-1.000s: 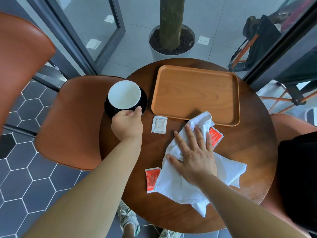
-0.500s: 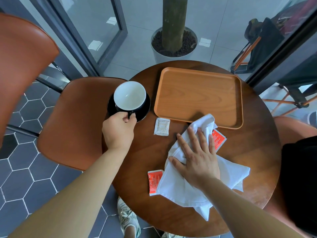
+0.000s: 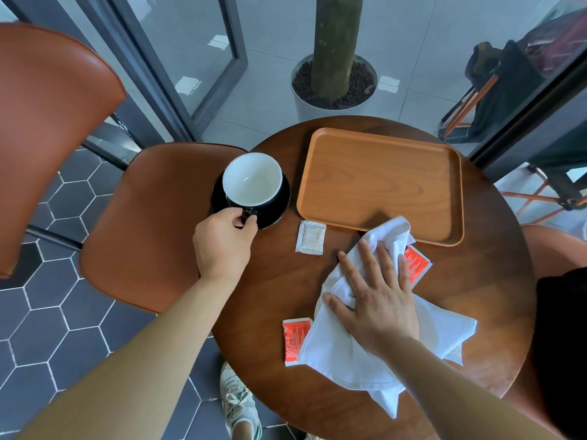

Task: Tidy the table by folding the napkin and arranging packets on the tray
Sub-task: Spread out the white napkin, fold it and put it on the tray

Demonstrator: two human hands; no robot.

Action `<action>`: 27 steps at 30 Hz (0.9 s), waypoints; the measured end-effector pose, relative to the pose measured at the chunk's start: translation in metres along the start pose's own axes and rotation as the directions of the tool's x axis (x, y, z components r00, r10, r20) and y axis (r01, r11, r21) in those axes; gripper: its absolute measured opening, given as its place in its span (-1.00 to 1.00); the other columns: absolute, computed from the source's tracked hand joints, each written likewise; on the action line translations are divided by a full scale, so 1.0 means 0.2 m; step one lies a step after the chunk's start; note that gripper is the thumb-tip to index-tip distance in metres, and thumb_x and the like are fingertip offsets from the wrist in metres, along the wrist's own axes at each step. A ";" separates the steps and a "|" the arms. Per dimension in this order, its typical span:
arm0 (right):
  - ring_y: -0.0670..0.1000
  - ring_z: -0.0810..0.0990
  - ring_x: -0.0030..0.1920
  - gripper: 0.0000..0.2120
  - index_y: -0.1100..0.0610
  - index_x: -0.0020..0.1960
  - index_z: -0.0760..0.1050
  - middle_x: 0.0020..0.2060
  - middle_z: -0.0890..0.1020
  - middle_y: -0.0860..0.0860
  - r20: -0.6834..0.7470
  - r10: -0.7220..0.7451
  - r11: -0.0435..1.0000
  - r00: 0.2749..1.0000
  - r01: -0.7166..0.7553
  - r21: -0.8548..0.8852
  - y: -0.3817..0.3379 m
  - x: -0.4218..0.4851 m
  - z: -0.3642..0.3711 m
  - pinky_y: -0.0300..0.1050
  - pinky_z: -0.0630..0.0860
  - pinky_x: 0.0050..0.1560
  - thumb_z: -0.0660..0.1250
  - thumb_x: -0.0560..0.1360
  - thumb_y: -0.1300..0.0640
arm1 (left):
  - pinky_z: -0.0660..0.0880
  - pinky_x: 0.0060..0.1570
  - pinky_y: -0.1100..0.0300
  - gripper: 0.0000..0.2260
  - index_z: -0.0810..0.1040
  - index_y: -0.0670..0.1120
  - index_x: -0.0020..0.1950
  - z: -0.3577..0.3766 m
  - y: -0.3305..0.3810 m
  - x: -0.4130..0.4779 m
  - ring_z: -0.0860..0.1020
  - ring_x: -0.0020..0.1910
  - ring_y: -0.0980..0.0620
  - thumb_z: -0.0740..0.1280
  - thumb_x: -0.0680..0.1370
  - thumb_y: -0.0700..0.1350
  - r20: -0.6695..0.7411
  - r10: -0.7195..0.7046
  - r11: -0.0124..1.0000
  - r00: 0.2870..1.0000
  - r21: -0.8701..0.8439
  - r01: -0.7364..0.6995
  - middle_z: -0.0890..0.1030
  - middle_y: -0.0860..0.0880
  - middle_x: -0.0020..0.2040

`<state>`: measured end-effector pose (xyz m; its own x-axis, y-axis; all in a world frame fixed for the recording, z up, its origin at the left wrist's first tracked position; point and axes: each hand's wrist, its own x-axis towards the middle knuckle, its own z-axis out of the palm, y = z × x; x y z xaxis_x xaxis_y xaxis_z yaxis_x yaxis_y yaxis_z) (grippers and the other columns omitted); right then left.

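A crumpled white napkin (image 3: 352, 354) lies on the round wooden table (image 3: 495, 312), its far corner touching the empty wooden tray (image 3: 381, 182). My right hand (image 3: 378, 300) presses flat on the napkin with fingers spread. A white packet (image 3: 310, 237) lies just in front of the tray. One red packet (image 3: 417, 265) peeks out from under the napkin on the right; another red packet (image 3: 293, 341) lies at its left edge. My left hand (image 3: 224, 239) pinches the handle of the white-lined black cup (image 3: 252, 181), which sits on its black saucer (image 3: 279, 204).
Brown chairs (image 3: 139, 223) stand left of the table, another at the right edge. A potted tree trunk (image 3: 333, 74) rises behind the table on the grey floor. A sneaker (image 3: 239, 404) shows below the table edge.
My left hand has shifted its grip from the saucer's rim to the cup's handle. My right hand stays pressed on the napkin.
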<state>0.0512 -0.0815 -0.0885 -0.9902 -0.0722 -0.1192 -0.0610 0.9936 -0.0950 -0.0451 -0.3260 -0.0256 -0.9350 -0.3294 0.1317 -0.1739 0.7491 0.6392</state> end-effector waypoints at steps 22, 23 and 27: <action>0.13 -0.13 0.63 -0.28 -0.20 0.61 0.02 0.64 -0.01 0.00 0.011 0.004 1.000 1.000 -0.004 -0.020 -0.01 0.00 -0.01 0.30 -0.04 0.57 -0.13 0.53 -0.49 | 0.59 -0.19 -0.04 -0.87 0.67 -0.17 -0.13 -0.03 -0.08 0.01 0.59 -0.28 -0.11 0.45 0.51 -0.11 -0.056 0.038 0.999 0.998 -0.035 -0.040 0.65 -0.06 -0.31; 0.13 -0.13 0.63 -0.28 -0.20 0.61 0.03 0.64 -0.01 0.00 0.010 0.002 1.000 1.000 -0.002 -0.019 0.00 0.00 -0.01 0.30 -0.04 0.57 -0.13 0.53 -0.49 | 0.59 -0.19 -0.05 -0.87 0.67 -0.17 -0.13 -0.03 -0.09 0.01 0.59 -0.28 -0.11 0.45 0.51 -0.10 -0.057 0.038 0.999 0.998 -0.037 -0.040 0.65 -0.06 -0.31; 0.13 -0.12 0.63 -0.28 -0.20 0.61 0.03 0.64 0.01 0.01 0.006 0.004 1.000 1.000 -0.004 -0.013 0.00 -0.01 -0.01 0.29 -0.04 0.57 -0.12 0.53 -0.49 | 0.59 -0.20 -0.06 -0.86 0.67 -0.18 -0.15 -0.02 -0.10 0.01 0.58 -0.29 -0.11 0.44 0.51 -0.10 -0.054 0.031 0.998 0.998 -0.043 -0.034 0.64 -0.07 -0.32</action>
<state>0.0520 -0.0819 -0.0862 -0.9898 -0.0685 -0.1252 -0.0586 0.9950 -0.0812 -0.0423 -0.3439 -0.0339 -0.9218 -0.3364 0.1927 -0.1285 0.7342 0.6667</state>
